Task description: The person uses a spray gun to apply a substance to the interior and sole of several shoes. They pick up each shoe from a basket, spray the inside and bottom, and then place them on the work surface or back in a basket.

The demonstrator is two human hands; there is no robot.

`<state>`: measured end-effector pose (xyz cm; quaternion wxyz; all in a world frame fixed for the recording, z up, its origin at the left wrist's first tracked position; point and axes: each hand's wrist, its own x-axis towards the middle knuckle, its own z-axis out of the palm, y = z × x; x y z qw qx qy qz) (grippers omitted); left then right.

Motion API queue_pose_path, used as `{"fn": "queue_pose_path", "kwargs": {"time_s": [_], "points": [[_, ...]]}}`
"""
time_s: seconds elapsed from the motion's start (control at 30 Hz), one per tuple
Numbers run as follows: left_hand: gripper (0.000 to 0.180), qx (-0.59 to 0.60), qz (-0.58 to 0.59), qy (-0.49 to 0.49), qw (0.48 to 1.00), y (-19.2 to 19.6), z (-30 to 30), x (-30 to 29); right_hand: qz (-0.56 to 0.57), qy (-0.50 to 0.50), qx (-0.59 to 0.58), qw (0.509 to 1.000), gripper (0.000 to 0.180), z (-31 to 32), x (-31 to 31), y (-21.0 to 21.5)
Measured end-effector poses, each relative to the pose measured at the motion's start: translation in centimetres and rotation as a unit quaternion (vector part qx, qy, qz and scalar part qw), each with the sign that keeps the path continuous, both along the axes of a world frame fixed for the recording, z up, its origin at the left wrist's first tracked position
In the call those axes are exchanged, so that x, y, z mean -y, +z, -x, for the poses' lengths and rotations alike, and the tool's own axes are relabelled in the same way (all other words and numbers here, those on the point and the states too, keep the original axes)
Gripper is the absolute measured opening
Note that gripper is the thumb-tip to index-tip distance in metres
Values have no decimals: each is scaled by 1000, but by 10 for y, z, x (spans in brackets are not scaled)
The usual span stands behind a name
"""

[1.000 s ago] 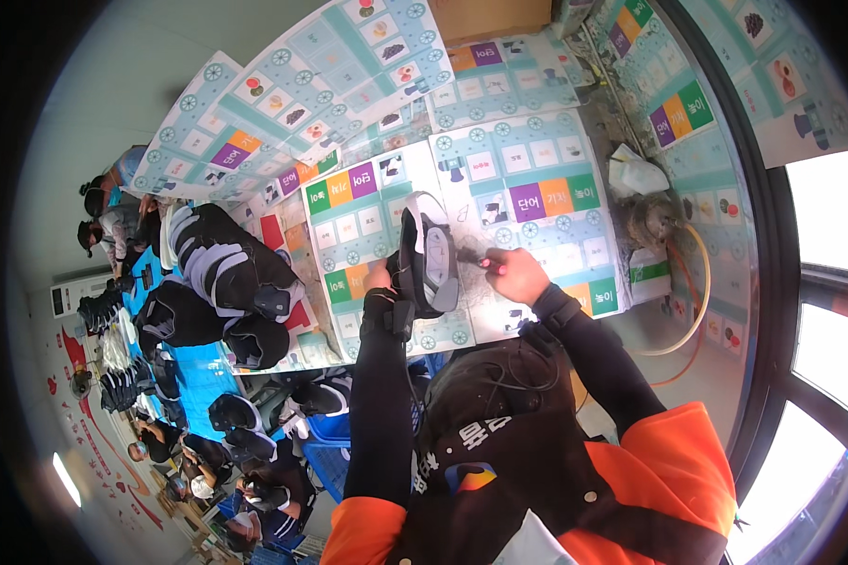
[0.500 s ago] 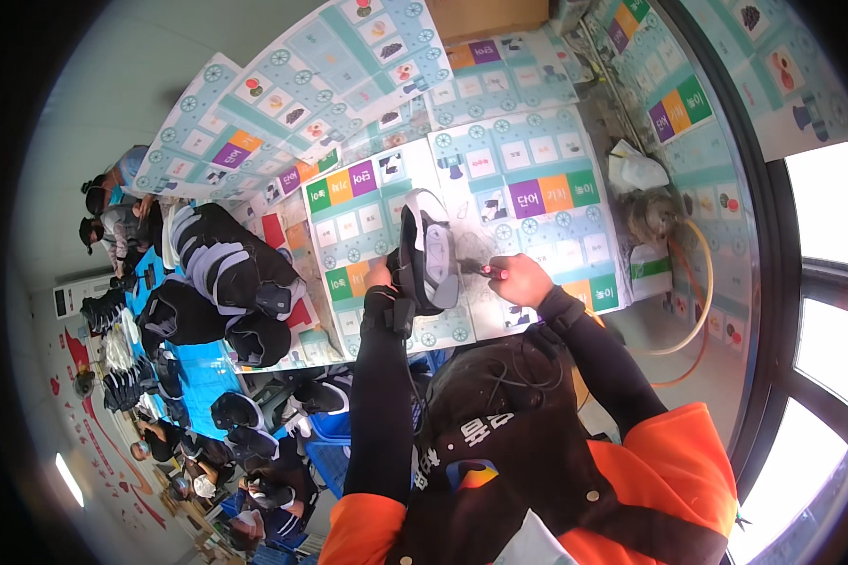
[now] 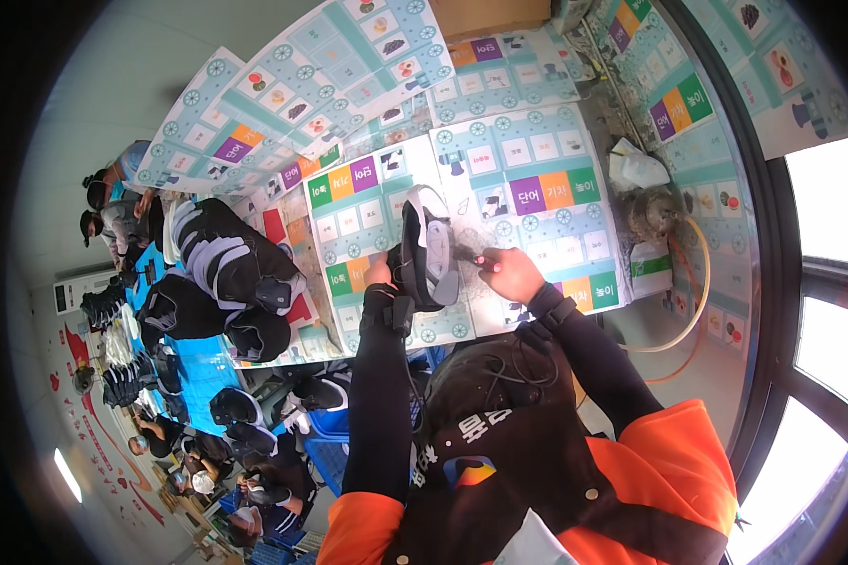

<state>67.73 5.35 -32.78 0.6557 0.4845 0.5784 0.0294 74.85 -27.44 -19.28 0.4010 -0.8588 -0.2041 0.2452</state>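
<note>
your brush (image 3: 465, 253) has tipped higher in the frame; your right hand (image 3: 516, 277) has its fingers pinched round the red handle. your left hand (image 3: 377, 274) meets the shoe (image 3: 437, 247) at its left edge, but its fingers are hidden, so i can't tell whether they clamp. i'd steady the shoe and use short, light strokes along the edge. it sits mid-frame over printed sheets (image 3: 584, 217), black and grey with a whitish upper end.

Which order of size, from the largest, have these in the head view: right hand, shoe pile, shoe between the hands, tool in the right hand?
1. Shoe pile
2. Shoe
3. Right hand
4. Tool, visible part only
</note>
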Motion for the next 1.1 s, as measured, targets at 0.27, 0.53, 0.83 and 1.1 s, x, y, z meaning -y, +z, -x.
{"fn": "queue_pose_path", "kwargs": {"time_s": [0.27, 0.53, 0.83, 1.1], "points": [[35, 27, 85, 22, 996, -5, 3, -7, -10, 112, 12, 994, 20, 4, 4, -26], [39, 2, 25, 8, 1000, 9, 1, 7, -2, -16, -17, 1000, 24, 6, 14, -4], [46, 8, 5, -16, 1000, -37, 18, -27, -18, 18, -48, 999, 24, 13, 14, -3], [34, 220, 129, -37, 966, 85, 7, 31, 2, 67, -158, 985, 28, -2, 46, 43]]}}
